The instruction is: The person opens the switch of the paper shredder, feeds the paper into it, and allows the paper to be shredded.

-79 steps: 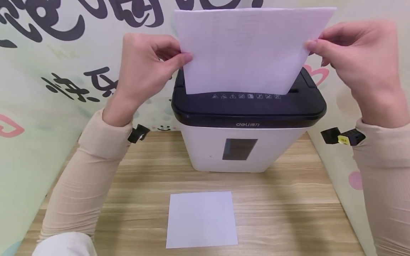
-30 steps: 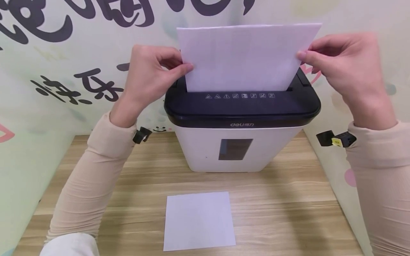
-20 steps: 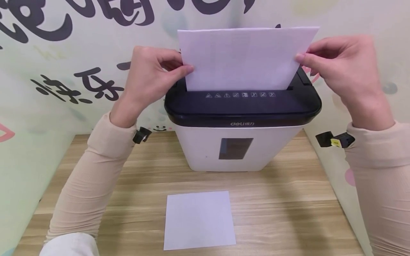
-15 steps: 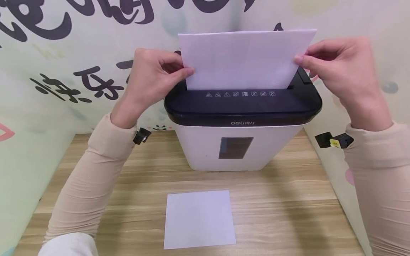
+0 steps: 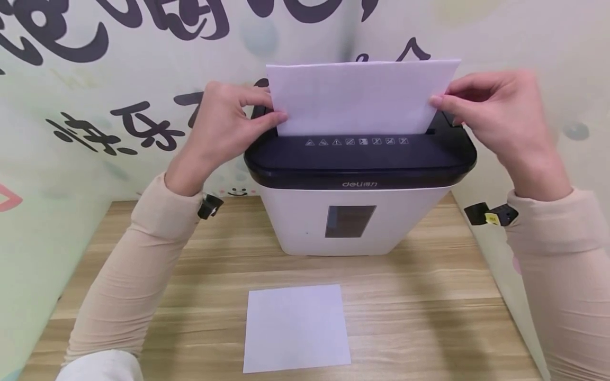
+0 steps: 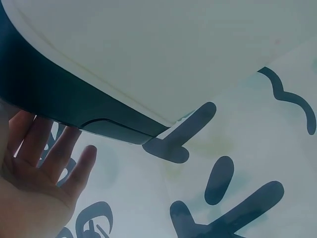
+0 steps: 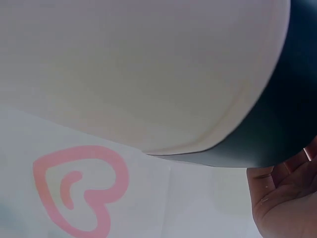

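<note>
A sheet of white paper (image 5: pixel 355 98) stands upright in the slot of a paper shredder (image 5: pixel 362 159) with a black top and white bin. My left hand (image 5: pixel 229 119) pinches the sheet's left edge between thumb and fingers. At its right edge, my right hand (image 5: pixel 505 116) pinches it the same way. The sheet's lower part is hidden inside the slot. In the left wrist view, my left hand (image 6: pixel 47 173) shows beyond the shredder's dark rim, and in the right wrist view part of my right hand (image 7: pixel 290 193) shows at the right edge.
A second white sheet (image 5: pixel 297 328) lies flat on the wooden table (image 5: pixel 405 317) in front of the shredder. Walls with dark lettering (image 5: pixel 147 124) and pale drawings stand close behind and on both sides.
The paper has sunk lower into the shredder slot, so less of it shows above. Both hands have moved down with it, the right one also slightly inward. The second sheet stays on the table.
</note>
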A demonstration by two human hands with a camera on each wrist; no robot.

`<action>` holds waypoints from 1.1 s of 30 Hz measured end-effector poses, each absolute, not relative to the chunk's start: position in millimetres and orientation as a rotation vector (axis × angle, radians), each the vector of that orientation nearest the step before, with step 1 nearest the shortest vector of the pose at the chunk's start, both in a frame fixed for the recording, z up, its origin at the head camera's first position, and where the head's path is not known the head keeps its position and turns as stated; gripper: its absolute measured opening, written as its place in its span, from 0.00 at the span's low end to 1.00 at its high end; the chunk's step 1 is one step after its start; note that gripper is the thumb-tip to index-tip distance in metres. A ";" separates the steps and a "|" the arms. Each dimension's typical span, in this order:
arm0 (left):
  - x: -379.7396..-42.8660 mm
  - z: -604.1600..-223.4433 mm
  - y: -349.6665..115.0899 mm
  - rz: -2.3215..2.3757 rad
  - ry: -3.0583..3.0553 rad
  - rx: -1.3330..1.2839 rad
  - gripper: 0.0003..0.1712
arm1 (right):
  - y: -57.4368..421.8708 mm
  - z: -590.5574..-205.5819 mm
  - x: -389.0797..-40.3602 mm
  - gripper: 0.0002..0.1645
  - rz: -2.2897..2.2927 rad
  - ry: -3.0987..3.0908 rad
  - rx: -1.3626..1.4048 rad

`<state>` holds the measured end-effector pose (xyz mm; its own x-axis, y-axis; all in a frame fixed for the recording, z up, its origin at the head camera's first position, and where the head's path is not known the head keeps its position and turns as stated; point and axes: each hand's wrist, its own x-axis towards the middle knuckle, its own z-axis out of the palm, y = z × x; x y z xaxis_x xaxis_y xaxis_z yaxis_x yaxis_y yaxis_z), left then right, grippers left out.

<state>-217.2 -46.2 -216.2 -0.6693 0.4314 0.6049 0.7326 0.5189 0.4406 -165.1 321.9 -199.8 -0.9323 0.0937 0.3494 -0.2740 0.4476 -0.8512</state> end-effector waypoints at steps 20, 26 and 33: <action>-216.9 -227.2 -44.6 -0.966 -2.315 -0.998 0.05 | 324.5 -219.7 -163.1 0.06 1.279 -2.469 0.138; -218.2 -229.4 -44.6 -0.968 -2.313 -0.995 0.05 | 324.2 -223.4 -163.3 0.07 1.244 -2.469 0.168; -216.9 -228.5 -44.6 -1.000 -2.327 -0.992 0.05 | 322.4 -228.2 -165.6 0.07 1.289 -2.439 0.264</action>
